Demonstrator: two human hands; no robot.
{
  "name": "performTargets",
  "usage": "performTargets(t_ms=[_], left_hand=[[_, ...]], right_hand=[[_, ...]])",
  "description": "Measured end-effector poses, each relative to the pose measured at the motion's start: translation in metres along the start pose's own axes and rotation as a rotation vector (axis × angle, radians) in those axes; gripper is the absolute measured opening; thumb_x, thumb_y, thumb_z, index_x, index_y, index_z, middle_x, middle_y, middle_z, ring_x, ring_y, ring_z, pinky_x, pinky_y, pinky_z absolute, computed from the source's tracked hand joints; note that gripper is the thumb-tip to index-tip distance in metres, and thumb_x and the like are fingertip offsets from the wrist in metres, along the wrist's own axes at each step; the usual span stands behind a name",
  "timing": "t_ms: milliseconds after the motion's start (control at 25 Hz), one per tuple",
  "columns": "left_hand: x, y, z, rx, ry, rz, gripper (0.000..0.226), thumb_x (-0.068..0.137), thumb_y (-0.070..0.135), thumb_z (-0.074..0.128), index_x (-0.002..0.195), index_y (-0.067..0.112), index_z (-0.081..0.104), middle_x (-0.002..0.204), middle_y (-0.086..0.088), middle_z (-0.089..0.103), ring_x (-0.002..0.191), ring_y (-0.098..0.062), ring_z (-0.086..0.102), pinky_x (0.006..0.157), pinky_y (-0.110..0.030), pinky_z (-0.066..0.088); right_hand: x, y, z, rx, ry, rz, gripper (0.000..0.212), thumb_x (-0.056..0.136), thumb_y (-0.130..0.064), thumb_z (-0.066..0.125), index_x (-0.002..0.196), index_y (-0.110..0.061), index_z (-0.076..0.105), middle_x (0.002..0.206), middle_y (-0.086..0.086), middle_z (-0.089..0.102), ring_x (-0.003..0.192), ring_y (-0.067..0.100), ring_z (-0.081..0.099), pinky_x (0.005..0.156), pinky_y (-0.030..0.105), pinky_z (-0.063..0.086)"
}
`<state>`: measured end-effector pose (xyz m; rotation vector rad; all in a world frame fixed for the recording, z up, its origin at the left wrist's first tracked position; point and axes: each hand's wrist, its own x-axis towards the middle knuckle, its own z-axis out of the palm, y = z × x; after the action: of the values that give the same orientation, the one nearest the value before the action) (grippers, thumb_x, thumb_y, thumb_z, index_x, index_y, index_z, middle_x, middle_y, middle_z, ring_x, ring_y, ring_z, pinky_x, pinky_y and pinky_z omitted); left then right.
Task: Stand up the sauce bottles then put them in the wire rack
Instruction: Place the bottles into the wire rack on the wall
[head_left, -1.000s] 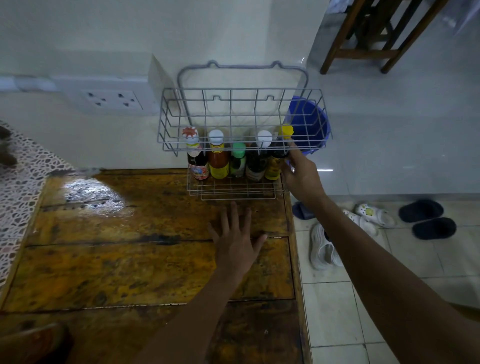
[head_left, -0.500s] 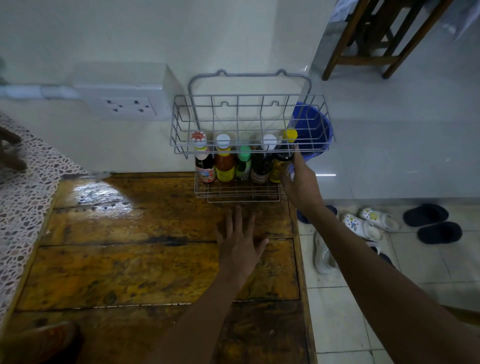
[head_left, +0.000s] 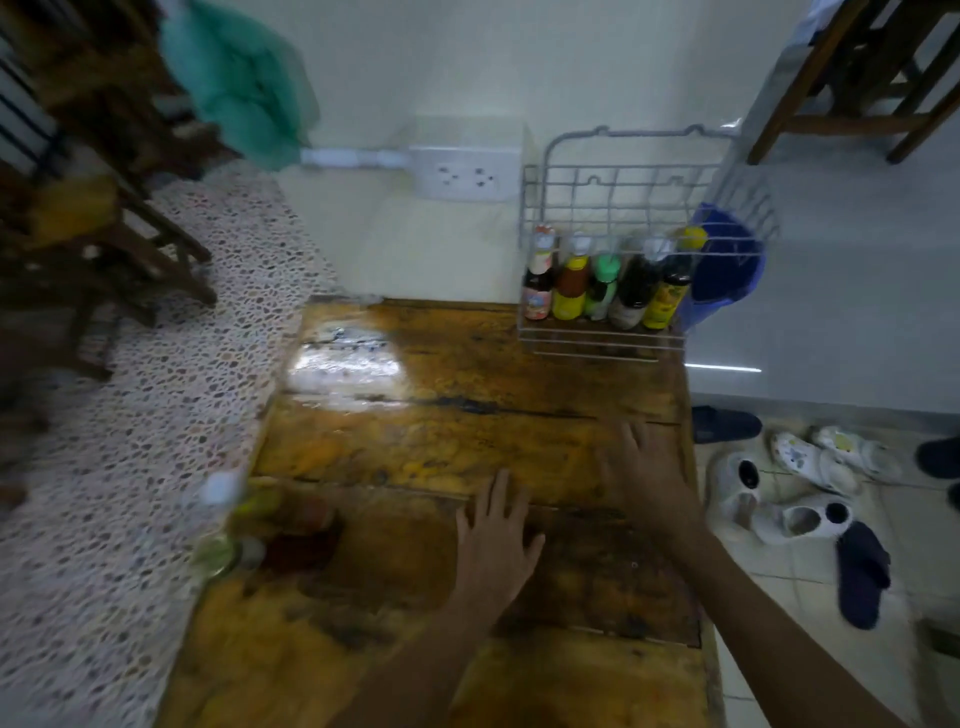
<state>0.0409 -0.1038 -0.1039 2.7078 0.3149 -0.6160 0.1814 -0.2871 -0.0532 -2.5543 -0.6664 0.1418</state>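
The wire rack (head_left: 602, 343) stands at the far right corner of the worn wooden table (head_left: 415, 431). Several sauce bottles stand upright inside it, from a red-labelled one (head_left: 538, 283) on the left to a yellow-capped dark one (head_left: 670, 291) on the right. Two more bottles lie blurred at the table's left edge, a clear one with a white cap (head_left: 215, 525) and a dark red one (head_left: 301, 535). My left hand (head_left: 496, 540) rests flat on the table, fingers spread. My right hand (head_left: 652, 473) hovers open near the right edge, holding nothing.
A wall socket box (head_left: 465, 174) sits left of the rack. A blue bucket (head_left: 727, 265) is behind the rack on the floor. Shoes and sandals (head_left: 789, 488) lie on the tiles to the right. Wooden chairs (head_left: 93, 208) and a green cloth (head_left: 239, 88) stand at the left.
My right hand has let go of the yellow-capped bottle in the rack and pulled back over the table. The view swung left, revealing two bottles lying at the left edge.
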Motion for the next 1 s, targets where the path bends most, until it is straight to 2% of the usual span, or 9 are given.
performTargets(t_ms=[160, 240, 320, 440, 600, 720, 840, 920, 1000], left_hand=[[-0.110, -0.082, 0.035, -0.068, -0.032, -0.150, 0.069, 0.102, 0.063, 0.037, 0.162, 0.043, 0.011, 0.172, 0.013, -0.015, 0.160, -0.018, -0.003, 0.123, -0.059, 0.015], [-0.159, -0.126, 0.050, -0.045, -0.023, -0.232, 0.069, 0.099, 0.064, 0.037, 0.161, 0.046, 0.013, 0.173, 0.013, -0.010, 0.158, -0.019, 0.010, 0.124, -0.052, 0.020], [-0.195, -0.170, 0.053, -0.121, 0.075, -0.364, 0.067, 0.098, 0.059, 0.046, 0.159, 0.039, 0.026, 0.171, 0.004, 0.012, 0.152, -0.021, 0.026, 0.121, -0.042, 0.028], [-0.209, -0.210, 0.030, -0.422, 0.327, -0.523, 0.059, 0.094, 0.042, 0.068, 0.145, 0.019, 0.047, 0.143, -0.008, 0.048, 0.133, -0.031, 0.051, 0.106, -0.041, 0.043], [-0.188, -0.224, -0.026, -0.593, 0.575, -0.479, 0.070, 0.090, 0.045, 0.076, 0.145, 0.010, 0.049, 0.138, -0.009, 0.056, 0.129, -0.028, 0.054, 0.105, -0.043, 0.048], [-0.173, -0.220, -0.049, -0.694, 0.604, -0.364, 0.065, 0.088, 0.034, 0.081, 0.143, 0.016, 0.052, 0.133, -0.003, 0.058, 0.125, -0.022, 0.055, 0.104, -0.048, 0.048], [-0.165, -0.222, -0.054, -0.730, 0.618, -0.332, 0.055, 0.087, 0.009, 0.076, 0.138, 0.015, 0.056, 0.127, -0.005, 0.064, 0.120, -0.026, 0.061, 0.098, -0.052, 0.051], [-0.168, -0.222, -0.054, -0.792, 0.656, -0.302, 0.050, 0.089, 0.001, 0.069, 0.133, 0.024, 0.059, 0.121, 0.002, 0.069, 0.114, -0.018, 0.066, 0.090, -0.042, 0.056], [-0.176, -0.221, -0.050, -0.835, 0.685, -0.240, 0.055, 0.093, 0.002, 0.067, 0.125, 0.045, 0.056, 0.115, 0.019, 0.068, 0.108, 0.005, 0.065, 0.080, -0.019, 0.052]], right_hand=[[-0.051, -0.090, 0.049, 0.005, -0.202, -0.108, 0.050, 0.100, -0.029, 0.059, 0.146, -0.016, 0.045, 0.136, 0.005, 0.052, 0.130, 0.025, 0.048, 0.096, 0.035, 0.051], [-0.065, -0.137, 0.069, 0.059, -0.258, -0.138, 0.051, 0.101, -0.034, 0.056, 0.148, -0.020, 0.041, 0.143, -0.001, 0.047, 0.136, 0.020, 0.043, 0.099, 0.032, 0.048], [-0.070, -0.183, 0.086, 0.077, -0.288, -0.196, 0.051, 0.101, -0.037, 0.055, 0.148, -0.023, 0.040, 0.143, -0.003, 0.047, 0.135, 0.017, 0.043, 0.099, 0.030, 0.047], [-0.060, -0.243, 0.100, 0.189, -0.295, -0.167, 0.054, 0.098, -0.039, 0.058, 0.148, -0.027, 0.039, 0.147, -0.002, 0.045, 0.137, 0.017, 0.041, 0.106, 0.034, 0.042], [-0.031, -0.306, 0.107, 0.264, -0.287, -0.143, 0.061, 0.095, -0.029, 0.062, 0.150, -0.028, 0.035, 0.152, 0.000, 0.043, 0.140, 0.019, 0.041, 0.110, 0.045, 0.042], [-0.025, -0.328, 0.116, 0.216, -0.323, -0.120, 0.049, 0.088, -0.018, 0.069, 0.133, -0.021, 0.048, 0.135, 0.001, 0.052, 0.126, 0.021, 0.051, 0.096, 0.036, 0.046], [-0.042, -0.333, 0.130, 0.226, -0.394, -0.140, 0.028, 0.082, -0.022, 0.076, 0.105, -0.019, 0.060, 0.109, -0.002, 0.064, 0.103, 0.018, 0.059, 0.071, 0.022, 0.035], [-0.056, -0.336, 0.137, 0.285, -0.376, -0.092, 0.030, 0.082, -0.032, 0.079, 0.104, -0.022, 0.061, 0.104, -0.005, 0.066, 0.091, 0.010, 0.057, 0.063, 0.015, 0.032], [-0.067, -0.338, 0.141, 0.342, -0.289, -0.075, 0.029, 0.083, -0.037, 0.078, 0.101, -0.026, 0.058, 0.100, -0.008, 0.063, 0.086, 0.007, 0.054, 0.062, 0.012, 0.030]])
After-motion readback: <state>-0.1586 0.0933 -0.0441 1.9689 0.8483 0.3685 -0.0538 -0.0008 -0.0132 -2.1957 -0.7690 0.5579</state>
